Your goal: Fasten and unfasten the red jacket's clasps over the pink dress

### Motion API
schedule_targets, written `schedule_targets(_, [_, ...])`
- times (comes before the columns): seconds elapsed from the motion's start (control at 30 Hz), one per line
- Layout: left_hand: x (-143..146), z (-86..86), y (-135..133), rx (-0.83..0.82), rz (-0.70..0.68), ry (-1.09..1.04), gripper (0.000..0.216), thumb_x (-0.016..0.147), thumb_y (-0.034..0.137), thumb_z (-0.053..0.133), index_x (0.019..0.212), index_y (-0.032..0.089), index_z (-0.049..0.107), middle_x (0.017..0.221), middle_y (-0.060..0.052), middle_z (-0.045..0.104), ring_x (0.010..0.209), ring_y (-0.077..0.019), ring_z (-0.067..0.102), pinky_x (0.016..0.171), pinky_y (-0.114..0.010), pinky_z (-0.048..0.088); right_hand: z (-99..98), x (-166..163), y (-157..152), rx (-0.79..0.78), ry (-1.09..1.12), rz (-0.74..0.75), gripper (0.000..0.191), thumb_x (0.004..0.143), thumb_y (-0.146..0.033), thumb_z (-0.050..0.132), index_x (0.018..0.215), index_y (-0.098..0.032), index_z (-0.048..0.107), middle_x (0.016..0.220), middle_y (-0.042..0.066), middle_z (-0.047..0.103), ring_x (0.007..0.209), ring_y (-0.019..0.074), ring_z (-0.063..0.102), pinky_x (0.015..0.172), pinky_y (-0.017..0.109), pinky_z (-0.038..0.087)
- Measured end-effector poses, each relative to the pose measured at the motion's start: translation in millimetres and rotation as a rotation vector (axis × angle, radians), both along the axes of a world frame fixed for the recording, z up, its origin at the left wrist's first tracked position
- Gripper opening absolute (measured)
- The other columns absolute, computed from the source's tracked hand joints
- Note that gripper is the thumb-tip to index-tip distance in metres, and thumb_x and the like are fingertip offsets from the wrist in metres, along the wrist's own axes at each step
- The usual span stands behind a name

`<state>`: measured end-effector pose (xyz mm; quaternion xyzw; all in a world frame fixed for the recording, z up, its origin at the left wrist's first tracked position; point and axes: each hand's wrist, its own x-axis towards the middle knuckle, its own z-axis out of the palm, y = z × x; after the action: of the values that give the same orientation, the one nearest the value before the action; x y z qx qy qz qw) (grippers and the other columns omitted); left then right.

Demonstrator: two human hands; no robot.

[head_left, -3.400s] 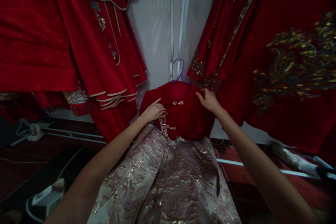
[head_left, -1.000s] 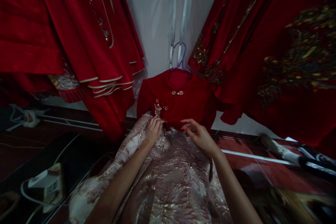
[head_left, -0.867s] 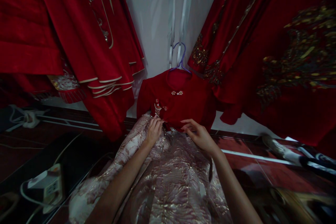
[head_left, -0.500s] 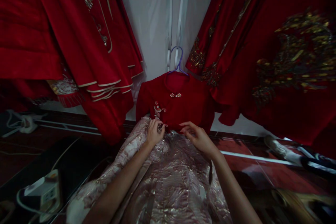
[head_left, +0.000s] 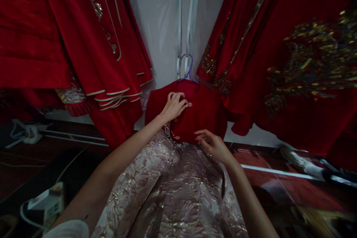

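Note:
A small red velvet jacket [head_left: 205, 113] hangs on a purple hanger [head_left: 187, 70] above a pink and gold brocade skirt [head_left: 170, 193]. My left hand [head_left: 174, 106] is up at the jacket's collar, fingers curled and pinching at the pearl clasp [head_left: 189, 104]. My right hand [head_left: 210, 145] rests at the jacket's lower hem where it meets the skirt, fingers bent and slightly apart, touching the cloth. A beaded tassel ornament [head_left: 170, 131] shows just under my left wrist.
Large red embroidered gowns hang at the left [head_left: 69, 44] and right [head_left: 292, 63]. A white wall with a ribbon [head_left: 185, 18] is behind. A white power strip [head_left: 47, 204] with cable lies at lower left. A handheld tool [head_left: 306, 161] lies at right on the dark floor.
My left hand has risen from the jacket's hem to the pearl clasp at the collar. My right hand has stayed near the hem.

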<state>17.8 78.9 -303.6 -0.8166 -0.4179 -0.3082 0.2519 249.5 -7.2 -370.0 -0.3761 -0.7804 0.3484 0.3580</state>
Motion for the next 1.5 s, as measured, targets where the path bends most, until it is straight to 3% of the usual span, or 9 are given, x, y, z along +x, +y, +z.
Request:
schedule_targets(0.2, [-1,13.3,0,0.008,-0.079,0.210,0.023,0.093,0.025,0.036,0.099,0.019,0.058,0.093,-0.004,0.060,0.095,-0.0175,0.053,0.108,-0.048,0.018,8.6,8,-2,0.010,0.040,-0.023,0.025,0.088,-0.034,0.049,0.108,-0.020,0.058,0.091,0.005,0.066,0.084,0.0148,0.064,0.077,0.030,0.052])
schedule_targets(0.37, [1,20.7,7,0.097,-0.068,0.384,0.023,0.092,0.021,0.037,0.101,0.019,0.058,0.088,-0.005,0.061,0.090,-0.0175,0.054,0.105,-0.042,0.023,14.0,8,-6,0.027,0.045,-0.008,0.026,0.088,-0.034,0.050,0.108,-0.020,0.058,0.090,0.005,0.066,0.085,0.0152,0.064,0.078,0.030,0.052])
schedule_targets(0.63, [-18,17.2,16,-0.058,0.015,0.512,0.038,0.096,0.036,0.028,0.096,0.012,0.058,0.074,-0.008,0.068,0.066,-0.0174,0.062,0.072,-0.032,0.035,4.9,4,5,0.071,0.031,-0.030,0.025,0.087,-0.035,0.052,0.108,-0.022,0.059,0.111,0.006,0.062,0.100,0.0164,0.061,0.088,0.034,0.051])
schedule_targets(0.73, [-30,16.0,14,-0.110,0.055,0.576,0.033,0.091,0.029,0.038,0.083,0.012,0.065,0.066,-0.012,0.068,0.061,-0.0192,0.063,0.074,-0.035,0.035,15.1,-19,25,0.076,0.096,-0.029,0.031,0.084,-0.036,0.055,0.112,-0.022,0.054,0.120,0.008,0.057,0.111,0.0175,0.056,0.094,0.035,0.048])
schedule_targets(0.87, [-39,9.7,13,-0.245,0.057,0.510,0.020,0.072,0.018,0.054,0.055,0.017,0.064,0.061,-0.012,0.068,0.064,-0.0212,0.063,0.082,-0.039,0.034,40.6,-82,58,0.109,0.224,0.049,0.039,0.088,-0.043,0.044,0.120,-0.021,0.046,0.127,0.011,0.053,0.120,0.0176,0.050,0.103,0.037,0.041])
schedule_targets(1.03, [-55,5.9,22,-0.357,0.075,0.227,0.026,0.065,0.022,0.058,0.039,0.021,0.053,0.045,-0.008,0.058,0.071,-0.0256,0.062,0.086,-0.043,0.033,50.7,-116,91,0.158,0.074,-0.511,0.086,0.081,-0.059,0.046,0.139,-0.002,0.019,0.147,0.030,0.018,0.140,0.0385,0.009,0.110,0.057,0.013])
schedule_targets(1.13, [-72,17.2,31,-0.354,0.090,0.172,0.030,0.065,0.030,0.057,0.036,0.022,0.051,0.040,-0.008,0.052,0.071,-0.0277,0.060,0.084,-0.045,0.033,51.4,-85,107,0.210,-0.025,-0.723,0.088,0.082,-0.062,0.041,0.138,0.002,0.019,0.143,0.034,0.023,0.136,0.0432,0.016,0.107,0.060,0.014])
schedule_targets(1.33, [-95,45.8,41,-0.348,0.084,0.156,0.028,0.065,0.035,0.054,0.039,0.025,0.054,0.034,-0.005,0.040,0.066,-0.0264,0.056,0.081,-0.044,0.034,70.7,-15,122,0.466,-0.422,-0.805,0.063,0.091,-0.052,0.029,0.127,-0.001,0.040,0.131,0.028,0.045,0.128,0.0369,0.035,0.107,0.054,0.016])
schedule_targets(1.5, [-102,52.8,33,-0.314,0.192,0.232,0.025,0.067,0.031,0.048,0.046,0.023,0.058,0.044,-0.010,0.052,0.066,-0.0268,0.057,0.080,-0.042,0.033,91.1,-5,125,0.505,-0.598,-0.872,0.059,0.092,-0.050,0.025,0.109,-0.004,0.058,0.115,0.025,0.057,0.114,0.0345,0.048,0.099,0.049,0.030])
